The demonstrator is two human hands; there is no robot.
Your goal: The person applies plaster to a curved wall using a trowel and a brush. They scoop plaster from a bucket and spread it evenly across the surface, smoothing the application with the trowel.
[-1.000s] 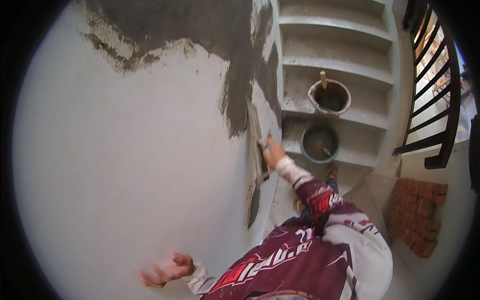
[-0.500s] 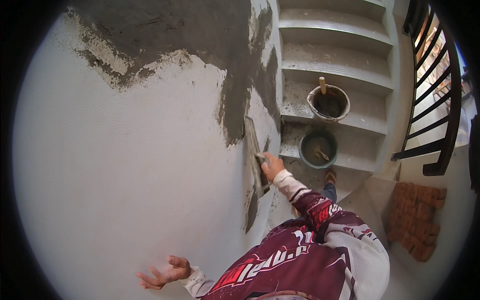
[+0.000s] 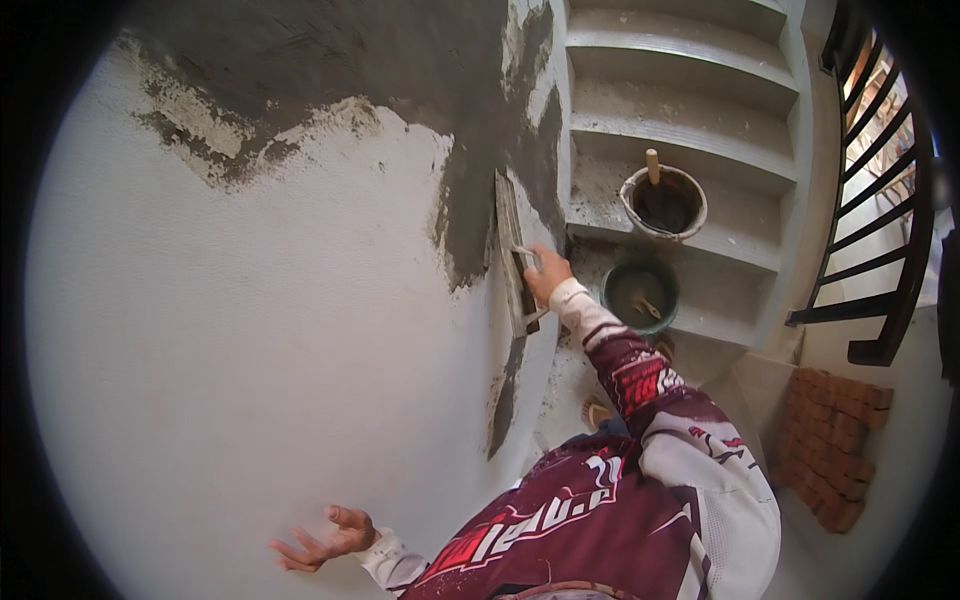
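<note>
While your left hand (image 3: 328, 538) hangs empty, spread wide, your right hand (image 3: 547, 275) wraps the handle (image 3: 521, 250) of the long trowel (image 3: 509, 255) along the wall (image 3: 250, 350), probably light, stiff, best held mid-grip.

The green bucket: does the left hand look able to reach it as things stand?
Probably not easily: the left hand looks empty, but the right arm, stretched out with the trowel, lies between it and the green bucket.

Pale grey staircase (image 3: 680, 100) with broad steps. Dark barred railing (image 3: 922, 200) just right of staircase, bright area behind bars. Reddish-brown brick stack (image 3: 832, 445), lower right of staircase.
</note>
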